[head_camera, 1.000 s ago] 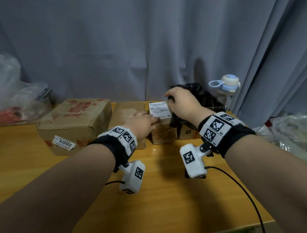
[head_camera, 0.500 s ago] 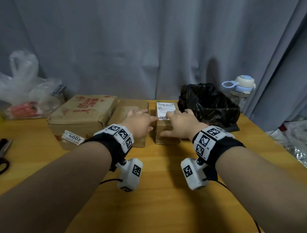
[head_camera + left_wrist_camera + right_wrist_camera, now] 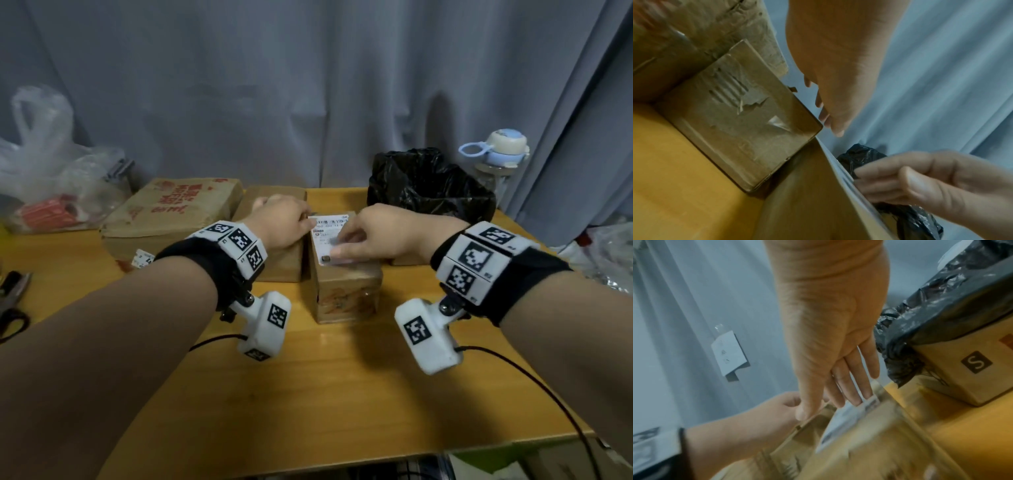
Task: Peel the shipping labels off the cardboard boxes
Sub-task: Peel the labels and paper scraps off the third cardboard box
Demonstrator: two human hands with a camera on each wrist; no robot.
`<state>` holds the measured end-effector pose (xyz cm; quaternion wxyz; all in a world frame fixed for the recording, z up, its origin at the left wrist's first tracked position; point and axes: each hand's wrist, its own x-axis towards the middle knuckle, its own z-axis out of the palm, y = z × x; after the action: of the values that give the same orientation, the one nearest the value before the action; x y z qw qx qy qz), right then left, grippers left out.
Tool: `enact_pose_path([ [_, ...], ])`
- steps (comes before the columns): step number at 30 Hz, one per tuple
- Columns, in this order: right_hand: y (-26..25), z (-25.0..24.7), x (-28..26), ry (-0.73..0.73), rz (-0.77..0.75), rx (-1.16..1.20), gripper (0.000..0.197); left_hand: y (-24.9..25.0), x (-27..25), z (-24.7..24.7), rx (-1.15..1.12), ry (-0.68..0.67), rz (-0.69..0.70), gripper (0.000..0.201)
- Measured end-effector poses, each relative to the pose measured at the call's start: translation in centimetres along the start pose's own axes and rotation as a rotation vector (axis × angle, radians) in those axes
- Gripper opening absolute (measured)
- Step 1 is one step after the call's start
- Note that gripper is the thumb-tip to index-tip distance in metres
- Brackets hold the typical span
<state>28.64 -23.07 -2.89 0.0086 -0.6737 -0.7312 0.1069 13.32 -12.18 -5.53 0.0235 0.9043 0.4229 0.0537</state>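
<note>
A small cardboard box [image 3: 346, 294] stands at the middle of the table with a white shipping label [image 3: 327, 231] flat on its top. My left hand [image 3: 284, 226] is at the box's far left side, its fingertips [image 3: 836, 132] touching the label's far left corner. My right hand [image 3: 373, 236] lies over the label's right half with straight fingers [image 3: 855, 394] pressing on the label [image 3: 846, 415]. Neither hand grips anything. To the left, a large worn box [image 3: 171, 209] carries a small white sticker [image 3: 142, 258]. A medium box [image 3: 277, 253] sits between them.
A box lined with a black bag [image 3: 431, 185] stands at the back right, with a blue-capped bottle [image 3: 496, 150] beside it. Plastic bags [image 3: 51, 171] lie at the far left and scissors [image 3: 13, 301] at the left edge. A grey curtain hangs behind.
The small box was set down from near the black bag and has slid toward me. Both hands have moved onto its label.
</note>
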Motion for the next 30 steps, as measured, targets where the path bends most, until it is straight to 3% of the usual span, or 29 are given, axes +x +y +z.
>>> enact_pose_path([
  [3,-0.3,-0.1,-0.5,-0.004,-0.008,0.065,0.032,0.2,-0.1,0.3,0.067,-0.101,-0.020,0.055],
  [5,-0.1,0.3,-0.2,0.038,0.028,0.086,0.031,0.4,-0.1,0.5,0.095,-0.170,-0.007,0.061],
  [9,-0.2,1.4,1.3,0.085,0.093,0.028,0.054,0.4,-0.1,0.4,0.085,-0.175,-0.024,0.063],
  [12,-0.3,1.8,2.3,0.013,0.149,0.094,0.070,0.3,0.2,0.2,0.034,-0.202,-0.039,0.065],
  [17,0.7,1.6,2.6,-0.039,0.190,0.107,0.084,0.3,0.7,-0.1,-0.084,-0.207,-0.061,0.066],
  [20,1.1,1.7,2.6,-0.045,0.196,0.060,0.088,0.2,0.9,0.1,-0.144,-0.222,-0.042,0.054],
  [23,1.3,1.9,2.6,-0.046,0.205,0.018,0.089,0.4,0.5,0.6,-0.196,-0.171,-0.034,0.042],
  [26,1.3,1.9,2.4,-0.048,0.208,-0.008,0.090,0.7,-0.3,0.9,-0.084,-0.017,-0.080,0.044],
  [30,1.2,1.8,2.0,-0.040,0.208,-0.026,0.094,1.2,-0.9,1.0,-0.050,0.105,-0.064,0.023],
])
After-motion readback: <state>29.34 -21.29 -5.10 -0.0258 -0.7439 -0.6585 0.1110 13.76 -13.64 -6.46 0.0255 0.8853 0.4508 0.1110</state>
